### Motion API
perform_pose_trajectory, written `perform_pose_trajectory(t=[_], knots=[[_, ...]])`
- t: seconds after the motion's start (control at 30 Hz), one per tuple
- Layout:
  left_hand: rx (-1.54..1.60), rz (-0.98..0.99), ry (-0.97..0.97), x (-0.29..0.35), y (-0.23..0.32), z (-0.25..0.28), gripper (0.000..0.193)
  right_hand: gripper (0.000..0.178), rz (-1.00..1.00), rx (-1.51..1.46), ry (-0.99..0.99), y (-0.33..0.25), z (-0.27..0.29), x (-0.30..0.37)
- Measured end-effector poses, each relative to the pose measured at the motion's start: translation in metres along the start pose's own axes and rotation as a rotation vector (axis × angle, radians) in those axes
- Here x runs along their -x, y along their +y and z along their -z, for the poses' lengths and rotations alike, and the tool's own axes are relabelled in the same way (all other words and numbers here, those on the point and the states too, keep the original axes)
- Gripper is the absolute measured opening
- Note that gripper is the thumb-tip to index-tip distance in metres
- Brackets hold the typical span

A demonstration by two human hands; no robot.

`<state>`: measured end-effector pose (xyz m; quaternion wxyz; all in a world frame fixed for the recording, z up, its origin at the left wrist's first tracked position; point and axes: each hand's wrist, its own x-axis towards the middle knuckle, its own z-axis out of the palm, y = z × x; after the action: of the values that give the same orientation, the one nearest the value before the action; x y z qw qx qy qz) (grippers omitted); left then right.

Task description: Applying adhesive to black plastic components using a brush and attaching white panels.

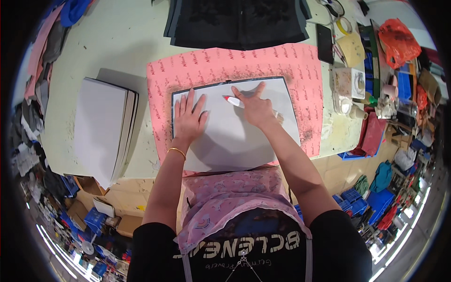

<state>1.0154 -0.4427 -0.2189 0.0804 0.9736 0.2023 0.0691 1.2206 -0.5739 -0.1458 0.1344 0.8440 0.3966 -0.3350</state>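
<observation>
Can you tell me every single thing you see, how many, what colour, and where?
Table: one, pale, in the middle
Printed paper: one, pink, on the table
Dark layer: count unclear, dark, edges showing under the top sheet
Top sheet: one, white, over the pink paper
Stack: one, white on top, left
Fabric: several layers, black and grey, far side
Phone: one, black, upper right
Plastic bag: one, orange-red, upper right
Pen-like tool: one, white, red-tipped, under the right hand
Clutter: too much to count, mixed colours, around the edges
Apron: one, pink, on the person
Bracelet: one, gold, left wrist
Left hand: one, bare, flat on the top sheet
Right hand: one, bare, on the top sheet
</observation>
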Motion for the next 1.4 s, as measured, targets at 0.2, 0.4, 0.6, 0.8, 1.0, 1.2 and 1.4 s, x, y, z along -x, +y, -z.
perform_pose_trajectory(t=[0.2, 0.4, 0.6, 0.8, 1.0, 1.2, 1.4], knots=[[0.055, -0.069, 0.025, -0.006, 0.011, 0.005, 0.062, 0.058, 0.162, -0.295, 0.280, 0.055, -0.020, 0.006], [0.501, -0.446, -0.142, 0.000, 0.123, 0.024, 0.059, 0.025, -0.457, -1.209, 0.561, 0.174, -0.051, 0.102], [0.383, -0.754, -0.158, 0.031, 0.190, -0.004, 0.033, 0.023, -0.607, -1.477, 0.360, 0.189, -0.116, 0.165], [0.546, -0.687, -0.213, 0.034, 0.184, 0.006, 0.023, 0.020, -0.640, -1.865, 0.240, 0.166, -0.128, 0.180], [0.356, -0.593, -0.110, -0.060, 0.199, -0.017, 0.043, 0.021, -0.579, -1.778, 0.252, 0.162, -0.146, 0.150], [0.192, -0.410, -0.325, -0.097, 0.172, -0.038, 0.056, 0.022, -0.624, -1.608, 0.189, 0.171, -0.153, 0.136], [0.075, -0.448, -0.378, -0.096, 0.178, -0.034, 0.058, 0.026, -0.636, -1.514, 0.152, 0.171, -0.151, 0.129]])
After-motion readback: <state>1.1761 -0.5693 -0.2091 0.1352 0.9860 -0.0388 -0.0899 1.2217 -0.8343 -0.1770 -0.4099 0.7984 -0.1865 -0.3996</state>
